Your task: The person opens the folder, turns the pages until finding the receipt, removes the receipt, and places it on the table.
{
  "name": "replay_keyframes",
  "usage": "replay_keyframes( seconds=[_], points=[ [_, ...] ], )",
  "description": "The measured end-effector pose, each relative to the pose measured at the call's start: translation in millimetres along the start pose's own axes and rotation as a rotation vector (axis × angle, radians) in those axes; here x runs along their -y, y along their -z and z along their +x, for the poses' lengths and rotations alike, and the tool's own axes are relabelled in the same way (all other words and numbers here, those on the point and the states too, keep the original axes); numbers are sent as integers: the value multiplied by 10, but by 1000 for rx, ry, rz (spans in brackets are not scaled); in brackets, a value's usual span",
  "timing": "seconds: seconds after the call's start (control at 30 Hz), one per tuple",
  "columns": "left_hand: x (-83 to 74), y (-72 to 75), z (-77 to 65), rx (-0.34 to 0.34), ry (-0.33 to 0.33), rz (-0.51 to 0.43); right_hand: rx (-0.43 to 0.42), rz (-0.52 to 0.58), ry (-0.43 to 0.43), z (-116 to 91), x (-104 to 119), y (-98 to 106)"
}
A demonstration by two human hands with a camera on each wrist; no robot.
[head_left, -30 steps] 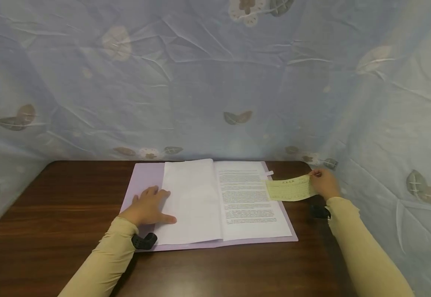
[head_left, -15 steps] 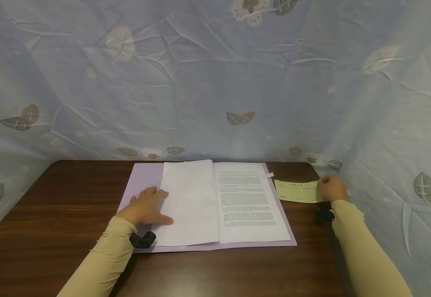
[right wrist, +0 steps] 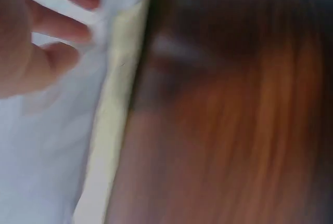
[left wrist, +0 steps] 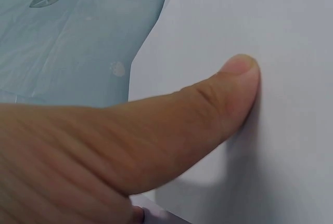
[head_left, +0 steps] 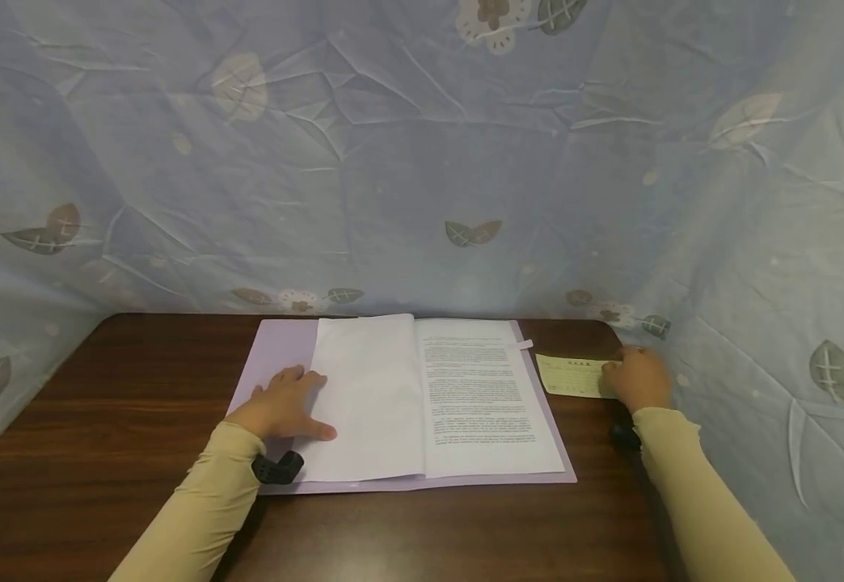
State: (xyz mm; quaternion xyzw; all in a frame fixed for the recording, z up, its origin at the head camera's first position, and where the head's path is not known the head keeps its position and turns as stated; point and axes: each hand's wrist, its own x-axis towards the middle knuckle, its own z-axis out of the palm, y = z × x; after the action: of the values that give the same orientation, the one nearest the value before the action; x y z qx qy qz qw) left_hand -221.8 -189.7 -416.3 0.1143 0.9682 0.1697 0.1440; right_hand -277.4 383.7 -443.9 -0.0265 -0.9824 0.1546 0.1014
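Note:
A lilac folder lies spread on the table with a white blank page turned to its left and a printed page at its right. Fingers spread, my left hand rests across the folder's left side and the blank page; its thumb lies over the white paper. To the right of the folder, a yellow printed slip lies on the table. My right hand overlaps the slip's right end in the head view. In the right wrist view its loosely bent fingers are apart from the slip.
A small white tab sticks out from the folder's right edge. The dark wooden table meets a patterned cloth along its back and right side. Each wrist wears a black strap.
The yellow slip has moved right, off the printed page, and down onto the table. My right hand has let go of it. The left hand has stayed in place.

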Motion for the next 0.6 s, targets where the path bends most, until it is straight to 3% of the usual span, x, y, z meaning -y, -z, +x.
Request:
replay_keyframes(
  seconds=[0.17,0.43,0.6],
  points=[
    [0,-11,20,3,6,2,68,-24,28,-144,305,54],
    [12,-24,44,6,16,-2,50,218,73,-345,768,122],
    [21,-36,53,18,10,-11,27,287,78,-432,947,87]
  ],
)
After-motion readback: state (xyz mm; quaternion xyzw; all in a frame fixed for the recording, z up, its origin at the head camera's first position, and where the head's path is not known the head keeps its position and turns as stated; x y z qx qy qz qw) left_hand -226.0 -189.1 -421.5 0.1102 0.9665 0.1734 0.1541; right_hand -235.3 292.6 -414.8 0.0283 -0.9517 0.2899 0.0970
